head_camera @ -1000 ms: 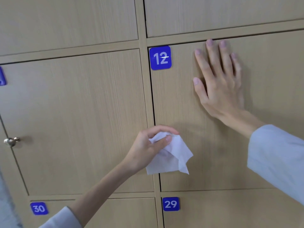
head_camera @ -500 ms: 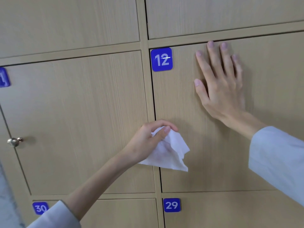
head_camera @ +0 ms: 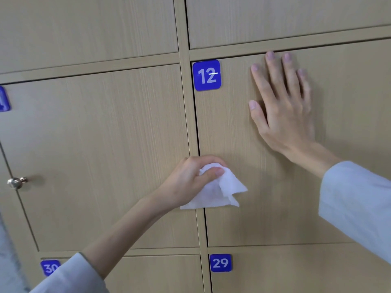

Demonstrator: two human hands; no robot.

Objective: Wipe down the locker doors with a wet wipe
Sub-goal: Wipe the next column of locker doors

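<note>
Light wooden locker doors fill the view. My left hand (head_camera: 191, 179) grips a crumpled white wet wipe (head_camera: 218, 191) at the left edge of the door numbered 12 (head_camera: 243, 144), over the frame strip between two doors. The wipe's loose corners hang down and to the right. My right hand (head_camera: 282, 106) lies flat with straight, spread fingers on the upper part of door 12, just right of its blue number plate (head_camera: 207, 75).
The door on the left (head_camera: 95, 155) has a small metal knob (head_camera: 15, 182) at its left side. Below are doors with blue plates 29 (head_camera: 220, 263) and 30 (head_camera: 49, 267). More doors run above. A pale wall strip shows at far left.
My left hand has moved the wipe slightly up and left along the left edge of door 12. My right hand has stayed flat on the door.
</note>
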